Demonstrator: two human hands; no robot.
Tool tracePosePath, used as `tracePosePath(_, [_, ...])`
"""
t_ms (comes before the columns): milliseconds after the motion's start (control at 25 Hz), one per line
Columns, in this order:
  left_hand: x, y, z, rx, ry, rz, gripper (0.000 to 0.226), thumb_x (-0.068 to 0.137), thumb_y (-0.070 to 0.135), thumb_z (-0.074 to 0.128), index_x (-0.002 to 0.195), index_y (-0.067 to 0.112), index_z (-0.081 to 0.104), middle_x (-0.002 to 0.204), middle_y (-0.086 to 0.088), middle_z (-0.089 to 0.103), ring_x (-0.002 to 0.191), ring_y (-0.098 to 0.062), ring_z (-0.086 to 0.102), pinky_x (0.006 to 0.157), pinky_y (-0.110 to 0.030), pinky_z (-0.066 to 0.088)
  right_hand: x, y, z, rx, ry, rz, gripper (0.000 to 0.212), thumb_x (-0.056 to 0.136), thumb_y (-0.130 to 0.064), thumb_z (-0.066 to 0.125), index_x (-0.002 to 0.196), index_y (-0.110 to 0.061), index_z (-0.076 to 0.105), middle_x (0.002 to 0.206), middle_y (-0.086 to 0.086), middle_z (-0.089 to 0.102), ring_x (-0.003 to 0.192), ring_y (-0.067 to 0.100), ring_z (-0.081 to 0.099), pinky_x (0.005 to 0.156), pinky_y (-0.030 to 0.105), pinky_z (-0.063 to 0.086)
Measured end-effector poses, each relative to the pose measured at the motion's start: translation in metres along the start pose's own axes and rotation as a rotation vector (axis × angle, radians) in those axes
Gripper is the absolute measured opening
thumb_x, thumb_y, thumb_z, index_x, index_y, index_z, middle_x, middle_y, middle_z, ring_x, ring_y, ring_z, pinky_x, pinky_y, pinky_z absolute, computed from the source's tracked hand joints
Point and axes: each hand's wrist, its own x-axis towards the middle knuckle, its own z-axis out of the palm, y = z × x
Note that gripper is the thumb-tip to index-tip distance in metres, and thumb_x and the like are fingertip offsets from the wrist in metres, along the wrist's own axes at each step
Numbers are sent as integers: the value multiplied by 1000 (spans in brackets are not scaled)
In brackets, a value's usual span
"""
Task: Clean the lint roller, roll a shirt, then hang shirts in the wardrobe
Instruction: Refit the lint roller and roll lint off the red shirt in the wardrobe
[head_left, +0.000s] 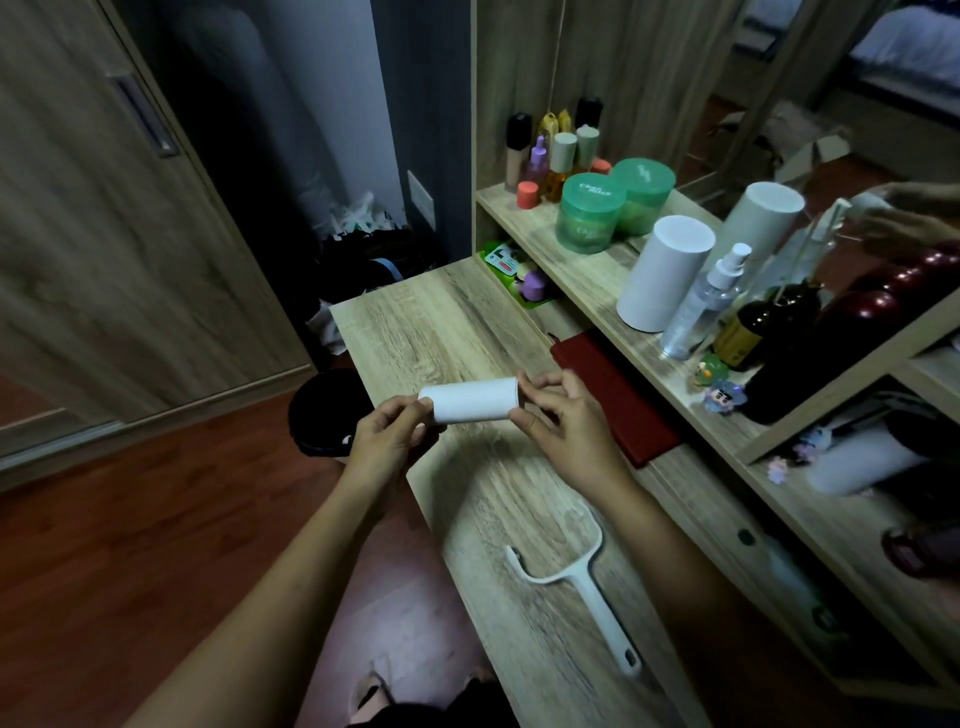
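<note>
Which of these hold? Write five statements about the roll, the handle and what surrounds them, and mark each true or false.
1. The left hand and the right hand hold the white roll by its ends. True.
2. The lint roller handle lies on the desk. True.
3. The white roll sits mounted on the lint roller handle. False: they are apart, and the handle's frame is bare.
4. A bin stands on the desk. False: the black bin stands on the floor beside the desk.
5. Two green jars stand on the shelf above the desk. True.
</note>
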Motion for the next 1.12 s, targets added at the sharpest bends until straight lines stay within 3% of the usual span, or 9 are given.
tracePosePath(160, [2, 6, 20, -151, 109, -42, 11, 90, 19, 59, 86, 8, 56, 88, -10, 60, 66, -20, 66, 65, -25, 57, 1, -9, 5, 59, 39, 17, 49, 83, -18, 68, 130, -11, 54, 107, 1, 56, 101, 12, 56, 89, 17, 42])
tracePosePath(280, [7, 6, 31, -303, 169, -116, 13, 90, 20, 59, 87, 8, 54, 90, -8, 59, 60, -12, 68, 67, -27, 57, -4, -18, 1, 224, 16, 71, 65, 80, -14, 70, 137, -21, 39, 116, -8, 55, 112, 5, 53, 96, 18, 41])
tracePosePath(360, [8, 0, 33, -368, 166, -192, 14, 90, 20, 59, 91, 7, 54, 91, -11, 60, 70, -17, 67, 63, -27, 58, -14, -13, -6, 270, 127, 101, 64, 80, -14, 69, 136, -22, 38, 117, -6, 54, 112, 10, 53, 96, 21, 42])
tracePosePath(440, [9, -9, 31, -388, 160, -257, 16, 90, 22, 60, 93, 7, 55, 96, -15, 60, 78, -22, 65, 55, -26, 59, -34, 7, -8, 155, 269, 185, 49, 80, -13, 65, 127, -13, 49, 112, 1, 56, 103, 17, 57, 91, 33, 49])
tracePosePath(520, [8, -21, 33, -392, 144, -311, 18, 89, 23, 61, 92, 6, 55, 99, -15, 59, 81, -22, 64, 51, -24, 57, -66, 35, -3, -85, 246, 384, 41, 79, -15, 64, 117, -6, 52, 112, 10, 54, 102, 26, 56, 89, 43, 48])
tracePosePath(640, [3, -33, 40, -387, 129, -357, 22, 88, 23, 63, 92, 3, 56, 102, -17, 59, 81, -24, 66, 55, -24, 58, -116, 72, 15, -349, 55, 675, 53, 77, -30, 66, 119, -3, 47, 119, 20, 50, 111, 35, 49, 93, 43, 43])
tracePosePath(800, [-3, -35, 48, -383, 87, -362, 18, 89, 20, 61, 92, 3, 55, 96, -17, 60, 64, -24, 70, 56, -25, 59, -144, 85, 35, -409, 108, 739, 52, 82, -45, 58, 109, -2, 51, 112, 21, 57, 104, 35, 53, 85, 40, 45])
tracePosePath(960, [0, -32, 48, -382, 91, -359, 15, 88, 18, 62, 92, 5, 56, 98, -17, 59, 78, -27, 66, 54, -25, 58, -143, 83, 43, -489, -77, 874, 59, 92, -55, 25, 103, -9, 60, 103, 17, 66, 93, 35, 62, 78, 39, 49])
tracePosePath(1120, [0, -31, 38, -366, 69, -365, 15, 88, 18, 62, 94, 5, 58, 94, -15, 60, 82, -25, 65, 52, -23, 57, -131, 70, 35, -392, -81, 806, 56, 93, -54, 21, 88, -18, 63, 88, 10, 67, 82, 31, 62, 78, 40, 52])
